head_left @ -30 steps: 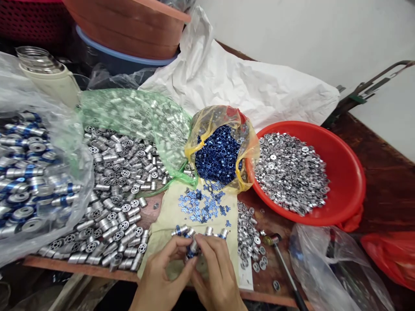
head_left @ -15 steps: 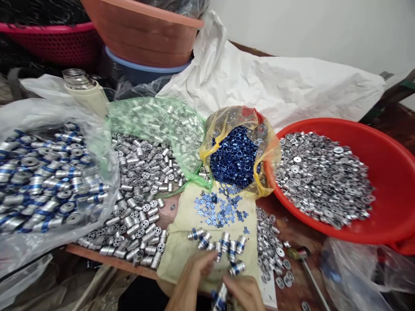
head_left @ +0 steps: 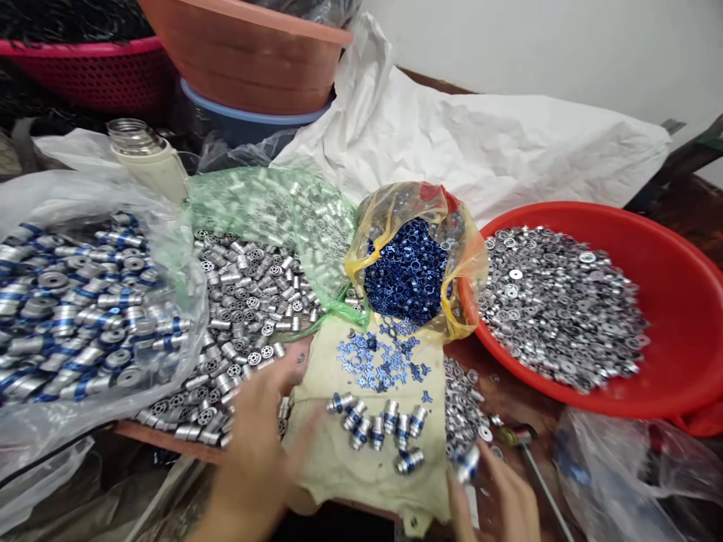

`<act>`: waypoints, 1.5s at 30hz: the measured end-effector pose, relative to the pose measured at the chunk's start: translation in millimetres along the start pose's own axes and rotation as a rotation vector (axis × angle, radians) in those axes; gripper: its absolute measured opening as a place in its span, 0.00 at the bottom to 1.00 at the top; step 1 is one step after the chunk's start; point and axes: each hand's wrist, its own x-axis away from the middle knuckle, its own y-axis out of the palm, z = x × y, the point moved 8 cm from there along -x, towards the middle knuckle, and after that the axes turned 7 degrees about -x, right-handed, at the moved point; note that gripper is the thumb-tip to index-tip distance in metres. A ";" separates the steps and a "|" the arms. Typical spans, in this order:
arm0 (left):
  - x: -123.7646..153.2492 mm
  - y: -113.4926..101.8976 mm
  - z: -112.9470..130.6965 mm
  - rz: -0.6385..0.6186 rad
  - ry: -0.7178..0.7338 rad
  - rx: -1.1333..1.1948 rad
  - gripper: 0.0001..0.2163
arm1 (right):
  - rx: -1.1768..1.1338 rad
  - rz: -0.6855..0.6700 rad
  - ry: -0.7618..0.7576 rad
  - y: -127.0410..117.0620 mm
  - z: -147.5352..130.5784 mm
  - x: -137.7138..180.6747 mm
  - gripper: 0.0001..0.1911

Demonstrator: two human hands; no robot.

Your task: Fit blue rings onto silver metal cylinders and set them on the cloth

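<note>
My left hand [head_left: 257, 444] reaches out, fingers spread and blurred by motion, over the near edge of the heap of silver cylinders [head_left: 248, 301]. My right hand [head_left: 502, 500] sits low at the right and pinches a small silver piece with a blue band [head_left: 468, 463]. Between the hands lies a beige cloth [head_left: 361, 467] carrying several assembled silver-and-blue pieces [head_left: 378, 429] and loose blue rings [head_left: 378, 361]. A yellow bag of blue rings [head_left: 410, 267] stands open behind the cloth.
A red basin [head_left: 678, 286] of silver discs is at right, with loose discs [head_left: 463, 406] and a hammer [head_left: 525, 440] near it. A clear bag of banded pieces [head_left: 73, 309] lies at left. A green bag [head_left: 271, 203], white sack [head_left: 480, 150] and stacked basins [head_left: 248, 53] stand behind.
My hands have come apart: the left swung out toward the silver cylinders, the right moved right holding a banded piece. The view shifted up and left earlier.
</note>
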 end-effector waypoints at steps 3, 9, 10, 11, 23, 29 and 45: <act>-44.3 1.1 -41.9 -0.065 0.099 -0.631 0.13 | 0.214 -0.079 -0.008 1.8 34.5 -6.8 0.27; -66.1 19.6 -46.8 -0.129 0.213 -0.728 0.09 | 0.272 -0.118 -0.027 13.5 31.3 -29.8 0.27; -62.2 19.8 -40.4 -0.128 0.233 -0.716 0.09 | 0.240 -0.119 -0.036 16.9 22.8 -38.0 0.22; -56.6 19.6 -32.9 -0.124 0.256 -0.688 0.08 | 0.204 -0.126 -0.061 22.4 12.0 -47.1 0.18; -14.1 41.4 1.4 -0.190 0.355 -0.190 0.07 | 0.039 -0.400 -0.305 108.0 -52.2 -106.5 0.08; 0.0 32.3 8.6 -0.166 0.281 0.263 0.08 | -0.566 -0.425 0.121 83.9 -45.3 -60.9 0.14; 34.0 75.7 8.4 -0.516 -0.573 1.105 0.12 | -0.607 -0.236 0.040 62.3 -59.6 -41.2 0.21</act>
